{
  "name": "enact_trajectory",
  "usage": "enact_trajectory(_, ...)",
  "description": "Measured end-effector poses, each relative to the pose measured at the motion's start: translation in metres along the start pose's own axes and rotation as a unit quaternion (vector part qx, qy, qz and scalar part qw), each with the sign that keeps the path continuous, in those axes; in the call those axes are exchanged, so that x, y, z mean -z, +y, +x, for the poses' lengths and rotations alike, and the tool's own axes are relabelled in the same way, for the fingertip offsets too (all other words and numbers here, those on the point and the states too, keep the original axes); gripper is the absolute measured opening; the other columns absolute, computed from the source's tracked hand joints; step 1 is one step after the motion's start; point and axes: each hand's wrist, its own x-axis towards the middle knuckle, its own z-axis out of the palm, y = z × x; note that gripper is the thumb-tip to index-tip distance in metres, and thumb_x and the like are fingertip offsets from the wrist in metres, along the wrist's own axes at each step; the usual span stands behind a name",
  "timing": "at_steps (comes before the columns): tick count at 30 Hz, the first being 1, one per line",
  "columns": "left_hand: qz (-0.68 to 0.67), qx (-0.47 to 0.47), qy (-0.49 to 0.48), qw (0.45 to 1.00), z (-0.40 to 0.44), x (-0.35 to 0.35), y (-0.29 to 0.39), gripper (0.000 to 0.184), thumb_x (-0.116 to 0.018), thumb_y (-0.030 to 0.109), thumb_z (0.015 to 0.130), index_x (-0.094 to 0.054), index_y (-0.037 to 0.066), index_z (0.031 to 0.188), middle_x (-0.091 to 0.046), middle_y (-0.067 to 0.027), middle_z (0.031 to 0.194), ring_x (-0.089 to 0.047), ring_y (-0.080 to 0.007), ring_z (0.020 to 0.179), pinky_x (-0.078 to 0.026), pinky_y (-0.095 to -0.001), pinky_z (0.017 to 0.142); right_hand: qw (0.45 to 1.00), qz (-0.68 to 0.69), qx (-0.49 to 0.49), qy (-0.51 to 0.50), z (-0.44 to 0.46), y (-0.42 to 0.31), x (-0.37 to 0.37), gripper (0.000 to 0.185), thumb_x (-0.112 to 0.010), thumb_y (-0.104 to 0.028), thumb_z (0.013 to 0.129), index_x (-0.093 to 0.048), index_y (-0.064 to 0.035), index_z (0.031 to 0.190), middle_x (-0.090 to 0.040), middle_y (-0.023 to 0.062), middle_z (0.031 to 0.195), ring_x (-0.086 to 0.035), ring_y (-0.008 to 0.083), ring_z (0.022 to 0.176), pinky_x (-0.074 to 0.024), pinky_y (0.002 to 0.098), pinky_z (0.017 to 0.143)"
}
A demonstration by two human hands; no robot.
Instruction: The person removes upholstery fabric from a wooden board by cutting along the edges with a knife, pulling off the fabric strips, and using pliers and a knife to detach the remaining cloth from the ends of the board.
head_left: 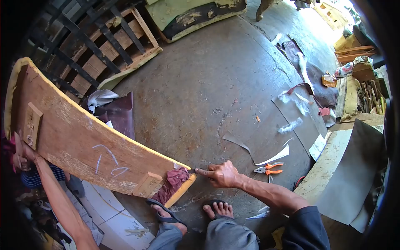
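A long curved wooden panel (pixel 79 135), edged with yellow foam and marked in chalk, slants across the left side. My left hand (pixel 26 156) is closed at its lower left edge, near a small wooden block (pixel 32 125); its fingers are partly in shadow. At the panel's right end, crumpled maroon fabric (pixel 173 182) is bunched over the corner. My right hand (pixel 223 173) is beside that corner, index finger stretched towards it and the other fingers curled. A narrow dark tip shows just ahead of the fingertip; what it belongs to is hidden in the hand.
Orange-handled pliers (pixel 268 168) lie on the floor right of my right hand. A slatted wooden frame (pixel 104 46) stands at upper left, near maroon material (pixel 118 114). Grey sheet material (pixel 354 175) leans at right. Fabric scraps and white stuffing (pixel 290 126) litter the floor.
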Motion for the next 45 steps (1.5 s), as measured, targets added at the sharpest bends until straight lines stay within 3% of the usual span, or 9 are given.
enact_trajectory(11,-0.060,0.059,0.021,0.996,-0.021,-0.020,-0.005,0.049,-0.039,0.023,0.107,-0.033,0.005,0.152,-0.040,-0.0061,0.153,-0.036,-0.0222,0.142,-0.025,-0.0364,0.121,0.989,0.024,-0.053,0.134,-0.017,-0.027,-0.053,0.071,-0.067,-0.022,0.081,-0.045,-0.0271,0.148,-0.054,0.0075,0.076,-0.060,0.0271,0.059,-0.0494,0.0412,0.046)
enact_trajectory(17,0.001,0.048,-0.051,0.998,0.035,0.034,-0.029,0.053,-0.055,0.036,0.101,-0.047,0.007,0.144,-0.053,-0.0063,0.141,-0.053,-0.0239,0.127,-0.041,-0.0367,0.110,0.943,0.223,-0.236,0.074,-0.018,-0.129,-0.128,0.090,-0.066,-0.022,0.084,-0.014,-0.0206,0.158,-0.052,0.0241,0.105,-0.063,0.0449,0.080,-0.0542,0.0540,0.067)
enact_trajectory(19,0.003,0.130,-0.069,0.989,0.023,0.036,-0.013,0.054,-0.059,0.037,0.098,-0.049,0.008,0.142,-0.056,-0.0072,0.138,-0.054,-0.0250,0.126,-0.042,-0.0379,0.109,0.937,0.285,-0.161,0.120,-0.031,-0.110,-0.112,0.087,-0.065,-0.021,0.085,-0.017,-0.0196,0.157,-0.051,0.0246,0.105,-0.062,0.0488,0.079,-0.0540,0.0571,0.070)
enact_trajectory(23,-0.030,0.043,-0.069,0.996,-0.005,0.020,0.012,0.046,-0.068,0.028,0.092,-0.058,0.003,0.129,-0.060,-0.0118,0.127,-0.059,-0.0268,0.115,-0.045,-0.0399,0.104,0.937,0.124,-0.302,0.123,-0.046,-0.092,-0.039,0.068,-0.069,-0.024,0.082,-0.044,-0.0109,0.144,-0.053,0.0227,0.108,-0.059,0.0417,0.098,-0.0500,0.0515,0.077)
enact_trajectory(25,-0.002,0.016,-0.062,0.998,-0.008,0.019,0.024,0.045,-0.068,0.026,0.091,-0.058,0.002,0.128,-0.061,-0.0125,0.126,-0.061,-0.0275,0.112,-0.046,-0.0407,0.103,0.924,-0.062,-0.259,0.273,-0.040,-0.079,-0.033,0.062,-0.074,-0.030,0.081,-0.053,-0.0043,0.133,-0.054,0.0238,0.126,-0.054,0.0418,0.114,-0.0447,0.0522,0.091)
enact_trajectory(29,-0.094,0.111,-0.141,0.979,-0.035,0.006,0.057,0.040,-0.068,0.023,0.092,-0.060,-0.001,0.122,-0.063,-0.0113,0.124,-0.061,-0.0255,0.111,-0.049,-0.0393,0.099,0.944,0.120,-0.103,0.289,0.031,-0.076,-0.017,0.059,-0.074,-0.029,0.081,-0.054,-0.0040,0.131,-0.056,0.0242,0.125,-0.057,0.0398,0.112,-0.0473,0.0473,0.091)
enact_trajectory(30,-0.039,0.023,-0.142,0.989,-0.035,0.006,0.060,0.036,-0.067,0.024,0.093,-0.061,0.000,0.120,-0.063,-0.0116,0.125,-0.061,-0.0252,0.112,-0.049,-0.0392,0.099,0.938,0.212,-0.055,0.267,0.048,-0.077,-0.013,0.055,-0.074,-0.028,0.082,-0.055,-0.0035,0.127,-0.057,0.0233,0.123,-0.058,0.0391,0.110,-0.0482,0.0460,0.089)
enact_trajectory(34,-0.126,0.046,-0.158,0.978,-0.060,0.005,0.083,0.033,-0.065,0.023,0.094,-0.061,0.002,0.119,-0.062,-0.0109,0.127,-0.061,-0.0251,0.115,-0.049,-0.0399,0.099,0.960,0.161,-0.125,0.190,0.068,-0.082,-0.013,0.033,-0.069,-0.025,0.086,-0.053,-0.0044,0.106,-0.062,0.0193,0.113,-0.061,0.0388,0.104,-0.0483,0.0466,0.084)
enact_trajectory(45,-0.098,0.031,-0.052,0.993,-0.112,0.014,0.128,0.055,-0.056,0.037,0.097,-0.048,0.004,0.142,-0.053,-0.0122,0.142,-0.053,-0.0280,0.128,-0.040,-0.0442,0.110,0.970,0.074,-0.040,0.228,0.052,-0.100,-0.025,0.028,-0.065,-0.025,0.089,-0.056,-0.0129,0.113,-0.056,0.0129,0.101,-0.058,0.0332,0.099,-0.0455,0.0444,0.079)
